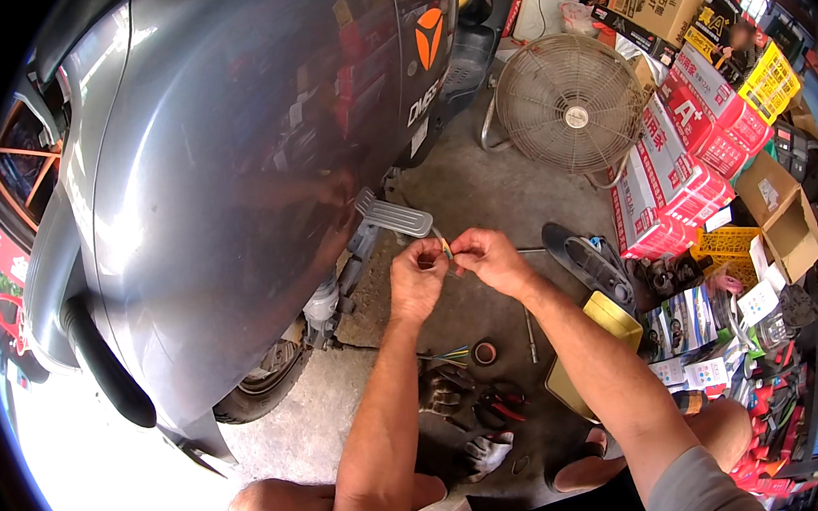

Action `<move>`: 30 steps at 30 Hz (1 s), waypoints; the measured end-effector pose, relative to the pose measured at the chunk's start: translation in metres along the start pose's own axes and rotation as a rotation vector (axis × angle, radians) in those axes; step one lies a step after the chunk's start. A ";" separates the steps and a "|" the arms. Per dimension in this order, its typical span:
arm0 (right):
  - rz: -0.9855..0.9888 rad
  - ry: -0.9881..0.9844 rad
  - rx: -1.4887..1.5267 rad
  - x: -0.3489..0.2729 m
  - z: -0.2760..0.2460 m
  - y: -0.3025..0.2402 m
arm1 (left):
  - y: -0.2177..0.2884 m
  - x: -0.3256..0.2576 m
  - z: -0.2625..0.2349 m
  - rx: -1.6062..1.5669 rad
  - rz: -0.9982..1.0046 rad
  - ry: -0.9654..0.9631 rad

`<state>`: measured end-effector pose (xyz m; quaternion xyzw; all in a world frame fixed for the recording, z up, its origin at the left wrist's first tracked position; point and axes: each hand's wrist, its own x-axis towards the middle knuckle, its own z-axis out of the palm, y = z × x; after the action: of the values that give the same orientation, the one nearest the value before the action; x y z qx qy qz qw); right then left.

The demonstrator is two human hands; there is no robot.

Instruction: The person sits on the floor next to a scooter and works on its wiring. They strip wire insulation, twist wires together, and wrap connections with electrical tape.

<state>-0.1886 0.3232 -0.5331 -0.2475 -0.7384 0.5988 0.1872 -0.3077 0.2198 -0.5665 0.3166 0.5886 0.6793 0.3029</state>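
Observation:
Both hands meet in front of a grey ribbed foot pedal [396, 217] on the side of a dark grey vehicle [252, 123]. Pinched between my left hand [416, 282] and my right hand [493, 264] is a thin wire [446, 248], with yellow and some green-blue showing at the fingertips. The fingers of both hands are closed on it, almost touching. A cable seems to run from there up behind the pedal; its far end is hidden.
Below my hands on the floor lie cut wires [451, 356], a tape roll [484, 353], red-handled pliers [502, 406], a dark glove [445, 390] and a white-grey glove [489, 454]. A yellow tray [613, 321] lies by my right forearm. Beyond stand a floor fan [564, 86] and red-white cartons [667, 174].

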 end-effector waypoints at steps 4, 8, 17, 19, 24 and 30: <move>-0.017 0.098 -0.098 -0.002 0.008 -0.001 | 0.000 -0.002 0.002 0.173 0.074 0.060; -0.075 0.174 -0.187 -0.007 0.013 -0.001 | 0.003 -0.004 0.006 0.359 0.276 0.139; 0.052 0.280 -0.618 0.005 0.020 0.012 | -0.003 0.002 0.007 0.505 0.388 0.074; 0.080 0.287 -0.440 0.005 0.019 0.020 | -0.014 0.002 0.014 0.280 0.180 0.032; 0.163 0.266 -0.120 0.002 0.025 0.018 | -0.030 -0.001 0.013 -0.300 -0.176 -0.059; 0.102 0.331 -0.145 0.008 0.024 0.047 | -0.036 0.004 0.025 0.239 0.029 0.065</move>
<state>-0.2027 0.3164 -0.5845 -0.3926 -0.7251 0.5039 0.2572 -0.2892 0.2429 -0.5995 0.3365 0.6702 0.6187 0.2340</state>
